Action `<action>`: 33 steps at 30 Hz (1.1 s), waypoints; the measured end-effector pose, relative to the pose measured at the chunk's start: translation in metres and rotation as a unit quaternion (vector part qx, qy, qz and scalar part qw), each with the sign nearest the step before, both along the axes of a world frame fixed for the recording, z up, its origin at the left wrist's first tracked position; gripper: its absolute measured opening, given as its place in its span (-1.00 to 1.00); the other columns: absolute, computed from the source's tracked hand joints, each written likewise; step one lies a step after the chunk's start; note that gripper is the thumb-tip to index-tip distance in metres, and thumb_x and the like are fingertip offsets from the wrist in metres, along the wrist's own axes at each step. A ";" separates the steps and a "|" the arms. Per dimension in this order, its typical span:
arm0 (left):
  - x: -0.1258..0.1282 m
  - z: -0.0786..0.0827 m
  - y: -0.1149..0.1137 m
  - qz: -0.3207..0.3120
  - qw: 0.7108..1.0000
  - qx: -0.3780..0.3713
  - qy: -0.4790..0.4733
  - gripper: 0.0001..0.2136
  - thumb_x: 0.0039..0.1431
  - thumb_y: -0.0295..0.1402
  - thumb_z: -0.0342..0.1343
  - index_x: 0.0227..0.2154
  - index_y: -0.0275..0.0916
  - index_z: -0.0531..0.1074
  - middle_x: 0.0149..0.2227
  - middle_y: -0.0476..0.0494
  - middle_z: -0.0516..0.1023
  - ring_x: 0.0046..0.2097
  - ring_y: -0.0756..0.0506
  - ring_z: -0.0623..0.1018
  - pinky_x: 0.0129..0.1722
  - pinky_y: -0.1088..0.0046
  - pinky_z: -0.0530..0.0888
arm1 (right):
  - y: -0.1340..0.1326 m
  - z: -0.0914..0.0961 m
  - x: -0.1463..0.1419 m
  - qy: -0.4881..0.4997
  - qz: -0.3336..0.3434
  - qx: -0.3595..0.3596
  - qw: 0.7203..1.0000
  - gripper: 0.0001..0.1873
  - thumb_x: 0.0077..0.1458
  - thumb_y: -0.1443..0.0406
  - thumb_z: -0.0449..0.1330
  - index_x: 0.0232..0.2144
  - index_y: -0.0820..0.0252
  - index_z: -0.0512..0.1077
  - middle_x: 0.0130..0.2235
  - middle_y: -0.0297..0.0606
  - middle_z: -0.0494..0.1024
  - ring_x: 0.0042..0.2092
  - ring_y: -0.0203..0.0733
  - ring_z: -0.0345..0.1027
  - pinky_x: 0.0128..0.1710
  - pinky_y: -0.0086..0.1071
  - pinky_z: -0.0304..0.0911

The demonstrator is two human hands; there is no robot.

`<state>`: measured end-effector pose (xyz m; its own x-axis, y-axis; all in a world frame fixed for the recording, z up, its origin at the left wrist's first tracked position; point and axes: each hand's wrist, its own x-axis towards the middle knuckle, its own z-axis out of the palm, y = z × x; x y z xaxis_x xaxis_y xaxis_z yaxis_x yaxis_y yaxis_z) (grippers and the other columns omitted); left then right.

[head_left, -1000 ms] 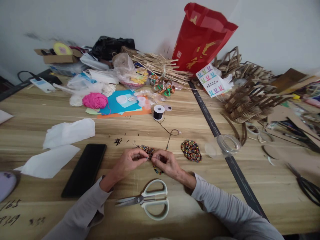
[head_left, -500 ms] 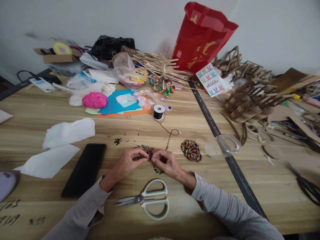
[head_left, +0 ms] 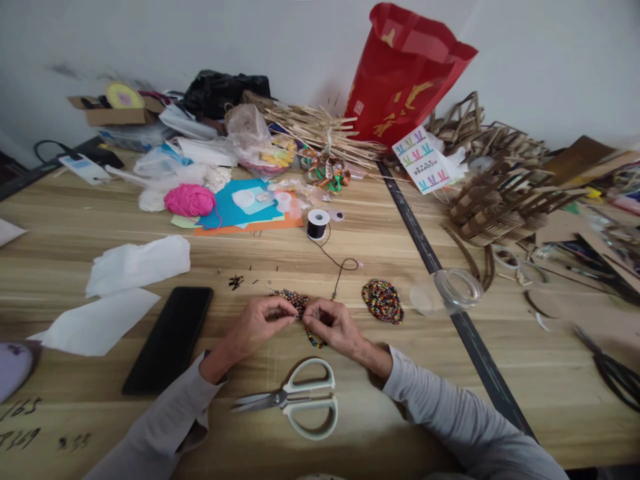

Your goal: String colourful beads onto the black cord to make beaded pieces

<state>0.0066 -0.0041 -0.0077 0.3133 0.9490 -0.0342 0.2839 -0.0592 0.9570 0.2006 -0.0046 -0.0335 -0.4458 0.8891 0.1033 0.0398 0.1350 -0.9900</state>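
Over a pile of small multicoloured beads, my left hand pinches what looks like a tiny bead between thumb and forefinger. Its fingertips almost meet those of my right hand, which is closed in a pinch on a thin black cord, its end too small to make out. A strand of strung beads hangs below the right fingers. The cord trails back to a white spool of black cord. Right of my right hand lies a coiled bead string.
White-handled scissors lie in front of my hands, beside a black phone. Clear tape rolls and woven baskets stand to the right. Pink yarn, blue sheets and a red bag are further back.
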 end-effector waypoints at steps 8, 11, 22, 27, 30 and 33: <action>0.001 0.000 0.000 0.000 1.000 -0.006 -0.006 -0.91 -0.04 -0.42 0.17 -0.45 -0.33 0.53 -0.42 -0.14 0.60 -0.34 -0.07 0.56 -0.29 0.47 0.49 | 0.000 -0.001 0.000 -0.004 0.002 0.013 1.000 -0.77 0.13 0.19 0.16 -0.44 0.27 0.36 -0.56 -0.40 0.28 -0.54 -0.42 0.08 -0.55 -0.52 0.02; 0.001 0.000 0.000 -0.001 1.000 -0.001 -0.006 -0.92 -0.03 -0.42 0.17 -0.46 -0.32 0.53 -0.42 -0.13 0.60 -0.34 -0.06 0.56 -0.29 0.47 0.49 | 0.000 0.000 0.000 -0.005 -0.002 0.013 1.000 -0.76 0.12 0.19 0.16 -0.45 0.27 0.37 -0.55 -0.40 0.28 -0.53 -0.42 0.09 -0.54 -0.52 0.03; 0.001 0.000 -0.001 -0.005 1.000 -0.002 0.001 -0.92 -0.03 -0.43 0.17 -0.45 -0.32 0.53 -0.42 -0.13 0.60 -0.34 -0.06 0.56 -0.30 0.48 0.49 | 0.001 -0.004 0.001 -0.012 0.005 0.010 1.000 -0.75 0.12 0.17 0.16 -0.44 0.27 0.38 -0.54 -0.38 0.30 -0.53 -0.41 0.11 -0.53 -0.52 0.05; 0.001 -0.002 -0.001 -0.003 1.000 -0.005 -0.003 -0.90 -0.02 -0.42 0.17 -0.44 -0.33 0.53 -0.41 -0.14 0.60 -0.34 -0.07 0.56 -0.28 0.47 0.48 | 0.000 0.000 0.000 -0.010 0.000 0.005 1.000 -0.74 0.11 0.16 0.16 -0.45 0.28 0.37 -0.55 -0.39 0.27 -0.54 -0.42 0.07 -0.55 -0.53 0.01; 0.000 -0.001 0.000 -0.001 1.000 -0.005 -0.005 -0.91 -0.03 -0.42 0.17 -0.44 -0.33 0.53 -0.40 -0.14 0.60 -0.33 -0.07 0.56 -0.28 0.47 0.48 | 0.000 0.001 0.000 -0.004 0.001 0.006 1.000 -0.72 0.11 0.15 0.16 -0.46 0.27 0.36 -0.56 -0.40 0.26 -0.54 -0.42 0.07 -0.55 -0.52 0.01; 0.000 -0.001 0.000 -0.003 1.000 -0.007 -0.005 -0.92 -0.03 -0.42 0.17 -0.45 -0.32 0.53 -0.41 -0.14 0.60 -0.33 -0.07 0.56 -0.28 0.47 0.48 | 0.000 0.000 0.000 0.002 0.002 0.007 1.000 -0.73 0.11 0.16 0.16 -0.46 0.27 0.36 -0.56 -0.40 0.26 -0.54 -0.41 0.07 -0.54 -0.52 0.01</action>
<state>0.0069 -0.0045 -0.0087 0.3191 0.9467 -0.0448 0.2734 -0.0466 0.9608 0.2003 -0.0042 -0.0331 -0.4495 0.8856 0.1170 0.0351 0.1484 -0.9883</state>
